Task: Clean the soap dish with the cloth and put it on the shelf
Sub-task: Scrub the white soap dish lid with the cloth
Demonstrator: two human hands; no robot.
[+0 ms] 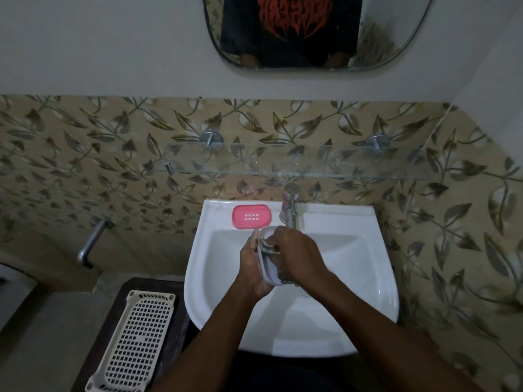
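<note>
Hands (256, 267) (298, 256) press crumpled cloth (268, 248) into smooth oval soap dish (270, 271).

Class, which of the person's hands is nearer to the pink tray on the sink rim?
Left. The left hand sits just below the pink tray; the right hand is lower and further right, by the tap.

- A home bathroom is shown.
- A white wash basin (291, 321) with a metal tap (290, 205) is fixed to the wall.
- A glass shelf (283, 165) and a mirror (311, 32) are mounted above it.
- Leaf-patterned tiles (85, 142) are laid behind.
</note>
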